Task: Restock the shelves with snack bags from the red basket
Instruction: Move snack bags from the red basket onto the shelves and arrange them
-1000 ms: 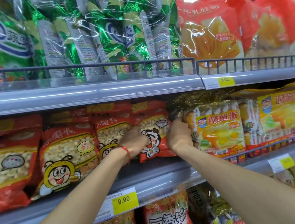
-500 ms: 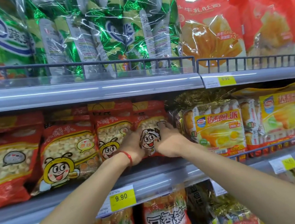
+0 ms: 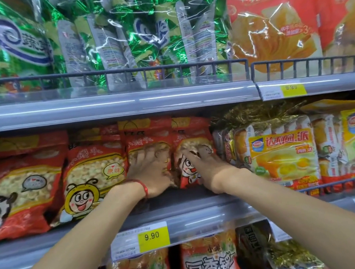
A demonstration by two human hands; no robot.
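Red snack bags of small round biscuits stand in a row on the middle shelf [image 3: 183,215]. My left hand [image 3: 152,174], with a red string at the wrist, lies flat with spread fingers against one red bag [image 3: 146,143]. My right hand [image 3: 206,164] presses with straight fingers on the neighbouring red bag with a cow cartoon [image 3: 186,142], the rightmost of the row. Both bags stand upright. The red basket is out of view.
Right of the red bags stand yellow cake packs [image 3: 282,154] behind a low wire rail. The upper shelf holds green foil packs [image 3: 135,33] and orange-red bread bags [image 3: 269,18]. Below hang price tags [image 3: 152,236] and more orange bags [image 3: 210,264].
Both hands went from gripping the sides of the cow bag to lying flat with spread fingers. The left hand shifted onto the neighbouring bag. The camera moved closer to the shelf.
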